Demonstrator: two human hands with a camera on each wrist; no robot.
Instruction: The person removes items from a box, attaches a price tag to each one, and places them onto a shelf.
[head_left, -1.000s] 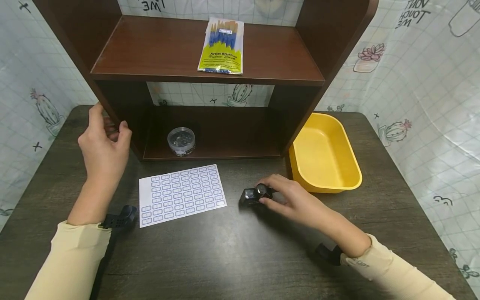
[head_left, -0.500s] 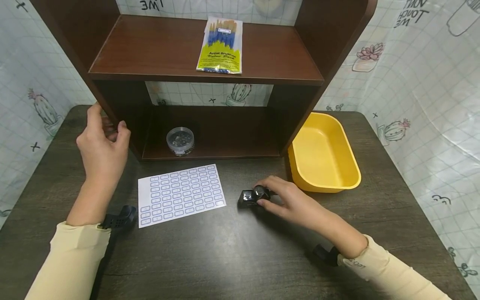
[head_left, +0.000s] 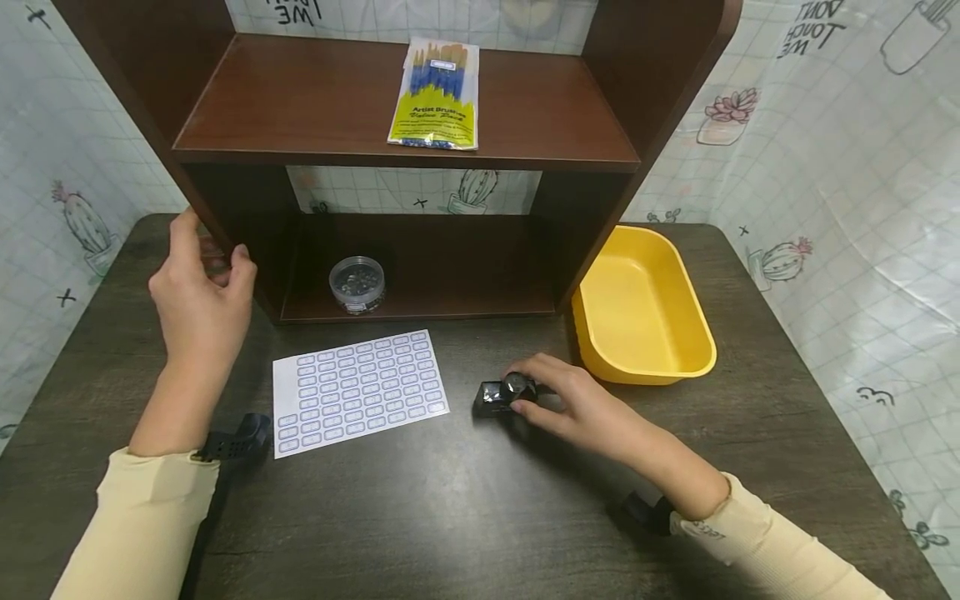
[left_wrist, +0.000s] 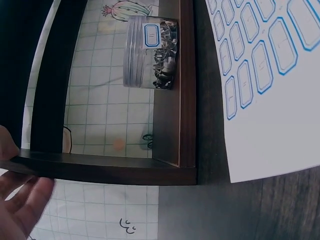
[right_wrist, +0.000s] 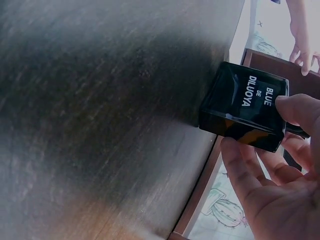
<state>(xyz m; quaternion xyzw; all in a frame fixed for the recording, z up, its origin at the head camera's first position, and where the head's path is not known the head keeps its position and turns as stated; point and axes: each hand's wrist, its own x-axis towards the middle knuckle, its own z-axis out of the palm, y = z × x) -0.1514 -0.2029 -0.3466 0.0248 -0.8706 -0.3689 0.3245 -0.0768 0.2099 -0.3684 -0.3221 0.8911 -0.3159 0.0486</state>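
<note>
The right hand (head_left: 573,402) has in its grip a black perfume bottle (right_wrist: 242,102) on the desk (head_left: 405,525); the left hand (head_left: 198,304) pinches the shelf unit (head_left: 315,96) side.

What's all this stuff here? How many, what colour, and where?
Table: 1, dark grey-brown, underneath
Shelf: 1, dark brown, on table
Backdrop: count unclear, white with drawings, around table
Brush pack: 1, yellow, blue and clear, shelf's upper level
Jar: 1, clear, shelf's lower level
Bits: uncountable, dark and silvery, inside jar
Labels: 2, white, on jar and brush pack
Sheet: 1, white with blue frames, before shelf
Tub: 1, yellow, right of shelf
Bottle: 1, black, between sheet and tub
Sleeves: 2, pale yellow, bottom of head view
Straps: 2, black, by the sleeves
Left hand: 1, bare, gripping shelf's left side
Right hand: 1, bare, holding bottle
</note>
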